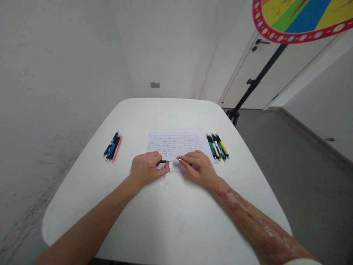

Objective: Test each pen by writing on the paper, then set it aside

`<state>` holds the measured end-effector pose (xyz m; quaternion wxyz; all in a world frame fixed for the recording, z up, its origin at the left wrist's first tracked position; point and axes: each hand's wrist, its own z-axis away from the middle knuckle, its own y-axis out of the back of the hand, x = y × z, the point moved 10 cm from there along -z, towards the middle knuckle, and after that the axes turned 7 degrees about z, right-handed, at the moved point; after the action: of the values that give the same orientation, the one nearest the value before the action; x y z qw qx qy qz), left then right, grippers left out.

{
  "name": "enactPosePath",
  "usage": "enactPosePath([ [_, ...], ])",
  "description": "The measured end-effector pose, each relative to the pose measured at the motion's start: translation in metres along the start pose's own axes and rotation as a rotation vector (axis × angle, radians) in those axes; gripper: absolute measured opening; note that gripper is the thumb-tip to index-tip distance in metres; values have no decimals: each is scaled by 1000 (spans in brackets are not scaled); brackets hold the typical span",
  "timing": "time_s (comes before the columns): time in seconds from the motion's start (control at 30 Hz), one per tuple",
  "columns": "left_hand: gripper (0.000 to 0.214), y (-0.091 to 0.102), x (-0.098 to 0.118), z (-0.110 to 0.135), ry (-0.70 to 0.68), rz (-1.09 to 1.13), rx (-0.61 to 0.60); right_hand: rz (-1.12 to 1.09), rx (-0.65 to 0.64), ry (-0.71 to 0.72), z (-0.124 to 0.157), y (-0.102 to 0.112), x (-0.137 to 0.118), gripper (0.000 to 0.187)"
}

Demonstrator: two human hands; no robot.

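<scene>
Over the lower edge of a handwritten sheet of paper (176, 141), my left hand (147, 165) is closed around a slim black pen (164, 161). The pen's thin end points right, toward my other hand. Facing it across a small gap, my right hand (198, 165) has thumb and fingertips pinched together. A tiny dark and silvery bit (178, 159) shows at those fingertips, too small to name. Both hands rest low over the sheet, and my fingers cover parts of it.
On the white table (171, 206), several black, blue and pink pens (113, 148) lie at left. Several green, white and yellow pens (217, 147) lie right of the paper. Beyond the table's right edge, a black stand (256, 82) carries a colourful wheel (300, 18). Walls enclose the left and back.
</scene>
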<state>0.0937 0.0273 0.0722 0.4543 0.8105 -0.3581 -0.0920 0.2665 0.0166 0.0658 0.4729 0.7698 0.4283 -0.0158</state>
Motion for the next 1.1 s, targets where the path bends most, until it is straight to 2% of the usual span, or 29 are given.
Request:
enactPosePath([
  [0.13,31,5,-3,0,13,23,12,70,-25,-36,-1,3,8,19],
  [0.37,30,9,-4,-1,21,33,23,390,-163,-52,-6,-7,16,23],
  [0.53,29,9,-2,-2,11,21,30,441,-218,-104,-6,-14,22,25],
  [0.67,30,10,-1,-2,5,29,35,387,-173,-122,-6,-9,22,24],
  [0.77,28,11,0,-2,-1,46,44,245,-60,-73,-6,4,11,13],
  [0.83,28,10,1,-2,-10,67,36,119,-29,-19,-6,7,1,7],
  [0.97,31,7,8,-1,-46,108,15,-41,-67,57,-5,2,-16,11],
  [1.1,31,2,12,-1,-68,128,-2,-62,-83,81,-6,-3,-21,6],
])
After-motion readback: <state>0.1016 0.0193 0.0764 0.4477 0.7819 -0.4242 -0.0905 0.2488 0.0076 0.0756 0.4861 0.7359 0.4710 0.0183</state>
